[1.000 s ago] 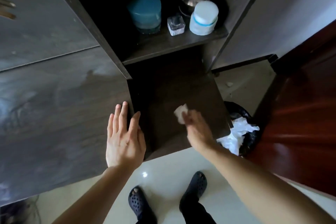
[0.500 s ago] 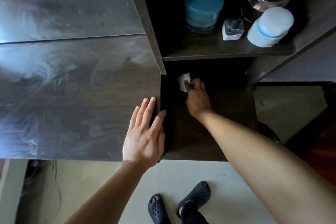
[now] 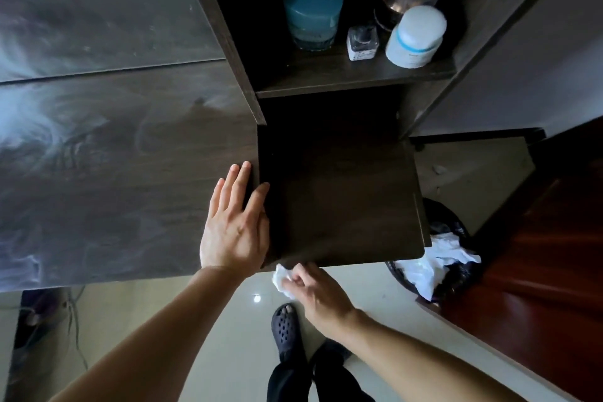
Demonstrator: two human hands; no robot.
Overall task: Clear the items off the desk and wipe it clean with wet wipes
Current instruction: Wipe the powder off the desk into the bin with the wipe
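The small crumpled white wet wipe [image 3: 281, 280] is half hidden by the curled fingers of the right hand [image 3: 321, 294], which pinch it at the front edge of the dark wooden lower board [image 3: 342, 199]. The left hand [image 3: 235, 222] lies flat, fingers straight, on the streaked dark wood desk top [image 3: 114, 173]. A black-lined waste bin [image 3: 456, 225], partly hidden under the board, holds crumpled white tissue [image 3: 434, 266]. The open cubby shelf [image 3: 326, 81] holds a teal lidded jar [image 3: 313, 15].

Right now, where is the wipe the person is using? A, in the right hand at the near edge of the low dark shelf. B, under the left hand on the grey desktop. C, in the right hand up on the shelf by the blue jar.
A: the right hand pinches the white wipe at the near edge of the low dark shelf, while the left hand rests flat on the desktop and holds nothing.
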